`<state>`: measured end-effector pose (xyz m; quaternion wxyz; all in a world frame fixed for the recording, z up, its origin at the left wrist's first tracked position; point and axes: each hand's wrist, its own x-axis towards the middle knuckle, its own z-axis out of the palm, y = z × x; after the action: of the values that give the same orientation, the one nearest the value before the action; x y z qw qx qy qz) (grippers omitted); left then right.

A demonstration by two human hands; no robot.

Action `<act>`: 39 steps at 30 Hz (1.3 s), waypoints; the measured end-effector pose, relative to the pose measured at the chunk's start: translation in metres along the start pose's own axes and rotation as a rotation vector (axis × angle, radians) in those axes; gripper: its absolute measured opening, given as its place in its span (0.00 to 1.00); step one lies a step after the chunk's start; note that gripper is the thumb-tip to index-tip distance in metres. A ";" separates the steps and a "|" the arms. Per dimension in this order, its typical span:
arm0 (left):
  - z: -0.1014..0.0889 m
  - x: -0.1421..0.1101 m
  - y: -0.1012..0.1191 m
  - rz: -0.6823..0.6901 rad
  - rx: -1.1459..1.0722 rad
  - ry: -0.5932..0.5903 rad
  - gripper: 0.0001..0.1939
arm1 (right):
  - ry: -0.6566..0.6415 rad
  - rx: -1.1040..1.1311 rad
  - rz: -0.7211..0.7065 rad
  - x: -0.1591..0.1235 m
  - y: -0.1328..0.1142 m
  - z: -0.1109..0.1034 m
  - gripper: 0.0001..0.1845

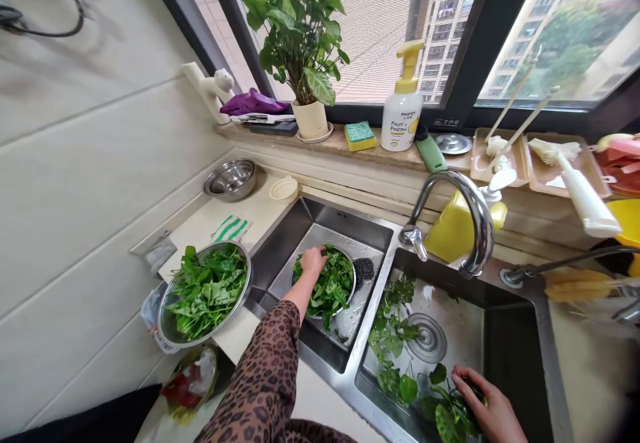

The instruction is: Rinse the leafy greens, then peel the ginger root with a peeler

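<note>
My left hand reaches into a metal bowl standing in the left sink basin. Its fingers are closed on leafy greens heaped in that bowl, with the fingertips partly hidden. Low in the right basin, my right hand lies against a loose clump of wet greens; its fingers are stretched out and somewhat apart, with leaves beside and under them. More wet stems trail along that basin's left side. A large metal colander or bowl full of greens sits on the counter at left.
A chrome faucet arches over the right basin. Stacked steel bowls stand at the back left. The sill holds a potted plant, a sponge and a soap pump bottle. A dark scrubber lies beside the bowl.
</note>
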<state>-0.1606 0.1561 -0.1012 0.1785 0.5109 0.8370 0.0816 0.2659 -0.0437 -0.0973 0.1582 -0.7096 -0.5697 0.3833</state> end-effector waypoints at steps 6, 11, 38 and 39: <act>0.005 0.016 0.006 -0.017 -0.060 -0.020 0.10 | -0.008 0.038 0.020 0.005 -0.004 0.004 0.23; -0.024 0.022 -0.017 -0.029 -0.199 0.074 0.10 | -0.017 0.078 0.021 0.015 -0.008 0.009 0.21; 0.038 -0.230 0.100 0.663 -0.247 -0.710 0.12 | -0.231 -0.634 -0.073 0.104 -0.082 0.078 0.16; 0.048 -0.225 0.103 0.644 -0.193 -0.674 0.15 | -0.223 -0.660 -0.057 0.098 -0.072 0.072 0.17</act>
<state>0.0360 0.0031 -0.0639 0.4523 0.7235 0.5200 0.0398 0.1699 0.0541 -0.1332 -0.1324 -0.6600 -0.6964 0.2490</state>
